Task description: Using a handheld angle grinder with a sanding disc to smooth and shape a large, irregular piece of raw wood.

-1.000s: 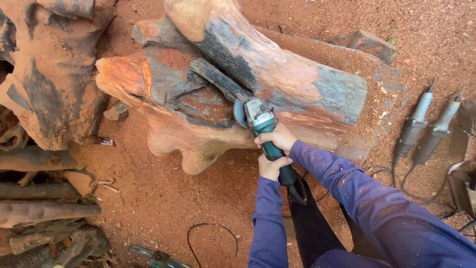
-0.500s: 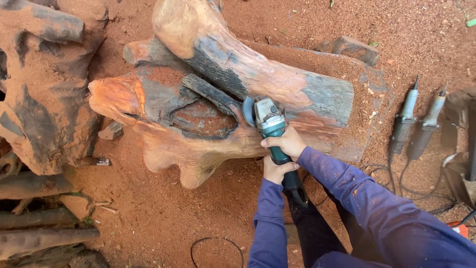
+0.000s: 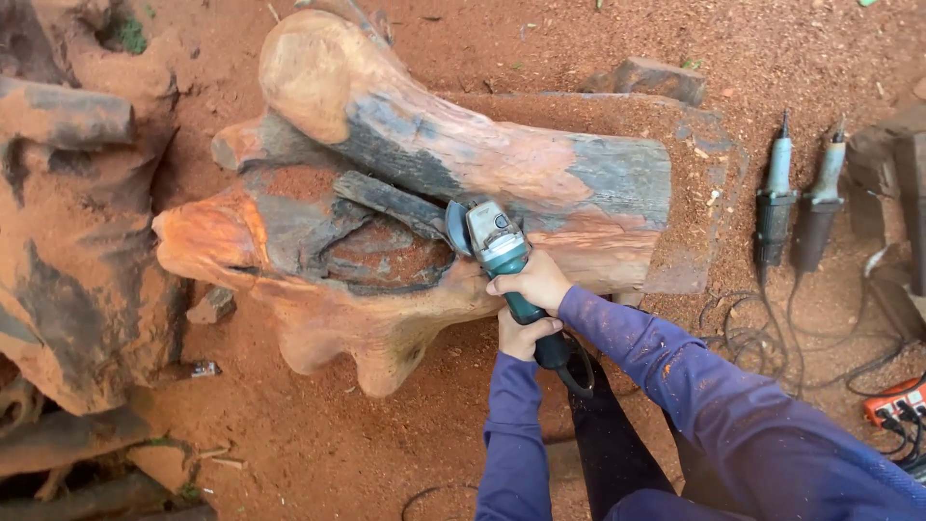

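Both hands on a teal angle grinder (image 3: 497, 253) rn. Right hand (image 3: 532, 282) is wrapped tight around the body just behind the head, left hand (image 3: 524, 335) clenched on the dark rear grip a bit nearer, so the 2 hands sit one behind the other, almost touching. Grinder points far-left w/ its disc at the edge of the hollow in the middle of a big reddish root log (image 3: 415, 222), tbh can't tell if the disc is actually touching the wood or just off it.

Log lies on red dirt ground (image 3: 318, 444), center of the scene, thick limb running far-left to right w/ grey weathered patches, and a flat sawdust-covered slab (image 3: 694, 193) behind/under its right end. Another big stump (image 3: 68, 241) on the left, well apart from the hands.

On the right, 2 more power tools (image 3: 796, 198) lie side by side on the dirt, tips pointing far, cords tangled near them. Red power strip (image 3: 892, 400) at the near right edge. Purple sleeves (image 3: 675, 376) dusted w/ orange sawdust.
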